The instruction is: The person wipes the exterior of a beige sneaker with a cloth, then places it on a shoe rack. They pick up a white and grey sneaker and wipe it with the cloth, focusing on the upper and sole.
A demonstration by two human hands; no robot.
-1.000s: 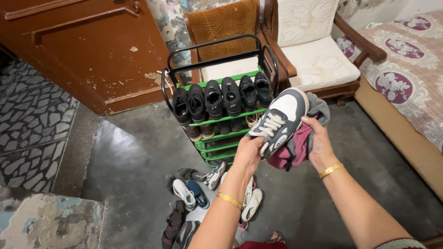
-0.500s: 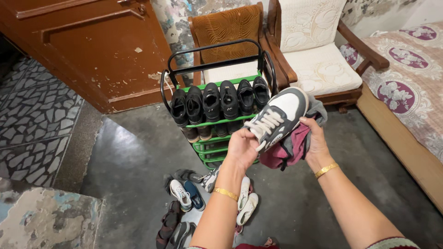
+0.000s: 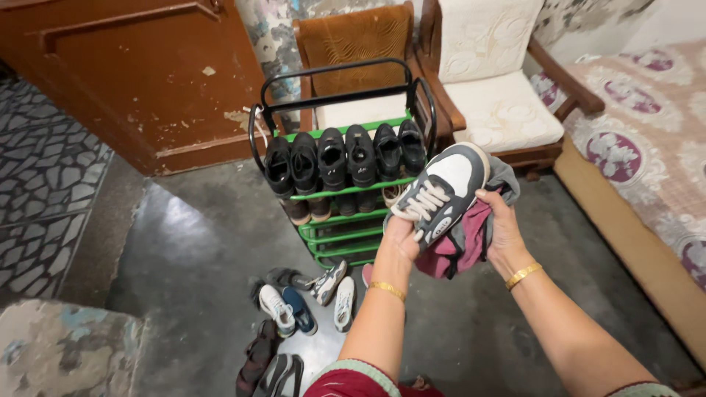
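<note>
My left hand [image 3: 398, 242] grips a grey and white sneaker [image 3: 444, 188] from below, near its laces, with the toe pointing up and right. My right hand [image 3: 504, 228] holds a maroon and grey cloth [image 3: 460, 246] pressed against the sneaker's side. Both hands hover just in front of a green and black shoe rack [image 3: 346, 190]. Several black shoes [image 3: 346, 156] fill its top shelf, and more shoes sit on the shelf below.
Loose sneakers and sandals [image 3: 298, 305] lie on the grey floor below my arms. Two wooden armchairs [image 3: 493, 103] stand behind the rack. A patterned bed [image 3: 647, 140] runs along the right, a brown wooden door [image 3: 140, 81] on the left.
The view has shifted slightly and my arms have drawn closer in. My left hand has slid lower under the sneaker; the cloth stays against its side.
</note>
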